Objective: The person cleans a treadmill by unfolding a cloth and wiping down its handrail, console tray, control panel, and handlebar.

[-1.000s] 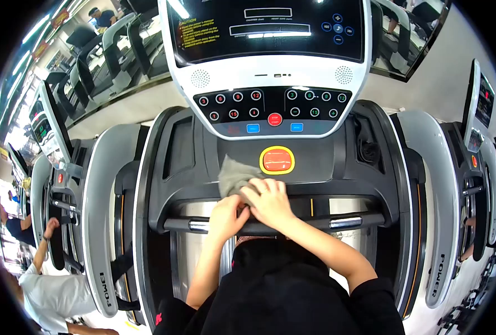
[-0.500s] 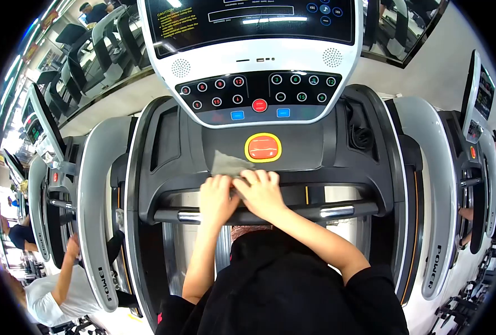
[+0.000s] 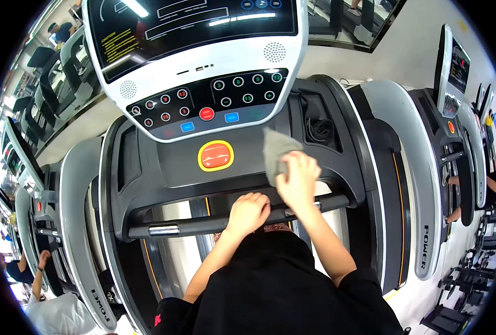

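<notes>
A grey cloth (image 3: 278, 149) is gripped in my right hand (image 3: 299, 177), over the right part of the treadmill console's black lower panel. It hangs out past my fingers toward the display and looks crumpled. My left hand (image 3: 249, 213) is above the black handlebar (image 3: 214, 221), its fingers curled together and no object showing in them. Whether its palm touches the bar is hidden. To the left of the cloth is the large red button (image 3: 215, 156) with a yellow rim. Above it stands the white console (image 3: 234, 56) with round number keys.
A coiled black strap (image 3: 319, 129) lies in the right tray of the console. Grey-sided treadmills (image 3: 401, 145) flank this one on both sides. A person in a white shirt (image 3: 63, 315) is at the lower left. A mirror (image 3: 354, 25) is on the wall ahead.
My hands have moved apart. The right hand carried the cloth rightward across the panel, and the left hand came off the cloth to the handlebar. The view has shifted and tilted.
</notes>
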Available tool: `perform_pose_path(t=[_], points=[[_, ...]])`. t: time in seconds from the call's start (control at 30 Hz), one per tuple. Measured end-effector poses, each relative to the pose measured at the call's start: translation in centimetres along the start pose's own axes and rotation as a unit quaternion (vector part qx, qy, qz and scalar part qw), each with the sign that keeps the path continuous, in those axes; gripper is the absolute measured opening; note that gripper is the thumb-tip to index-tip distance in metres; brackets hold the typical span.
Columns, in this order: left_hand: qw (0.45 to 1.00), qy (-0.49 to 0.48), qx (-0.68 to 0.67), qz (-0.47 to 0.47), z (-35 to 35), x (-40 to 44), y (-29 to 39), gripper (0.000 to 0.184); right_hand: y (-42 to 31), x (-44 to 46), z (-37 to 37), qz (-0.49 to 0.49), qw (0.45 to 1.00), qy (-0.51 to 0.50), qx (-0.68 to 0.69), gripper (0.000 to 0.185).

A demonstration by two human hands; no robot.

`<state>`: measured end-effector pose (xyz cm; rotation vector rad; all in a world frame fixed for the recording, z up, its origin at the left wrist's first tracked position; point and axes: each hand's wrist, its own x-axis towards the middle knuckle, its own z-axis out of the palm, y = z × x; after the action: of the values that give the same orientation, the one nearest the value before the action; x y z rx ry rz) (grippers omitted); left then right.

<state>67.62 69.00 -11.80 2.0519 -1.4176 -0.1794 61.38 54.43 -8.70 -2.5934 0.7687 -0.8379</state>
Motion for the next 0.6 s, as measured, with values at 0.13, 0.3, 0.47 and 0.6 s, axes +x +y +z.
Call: perform_pose_path(t=[0.13, 0.3, 0.47, 0.6], points=[[0.999, 0.017, 0.007, -0.038, -1.4, -0.3, -0.6, 0.011, -1.7, -0.4, 2.1, -0.184, 0.977, -0.09, 0.06, 0.032], [0.988, 0.081, 0.029, -0.126, -1.4, -3.0, -3.0, 0.007, -0.5, 6.1, 2.7, -0.051, 0.997, -0.061, 0.003, 0.027], [0.98, 0.104, 0.055, -0.162, -1.0, -3.3, -2.9, 0.009, -4.6, 5.0, 5.3, -0.104, 0.99, -0.097, 0.019, 0.027], [0.973, 0.102, 0.046, -0.2, -1.1, -3.2, -3.1, 0.01, -4.4, 4.6, 5.4, -0.115, 0.987, -0.103, 0.046, 0.028]])
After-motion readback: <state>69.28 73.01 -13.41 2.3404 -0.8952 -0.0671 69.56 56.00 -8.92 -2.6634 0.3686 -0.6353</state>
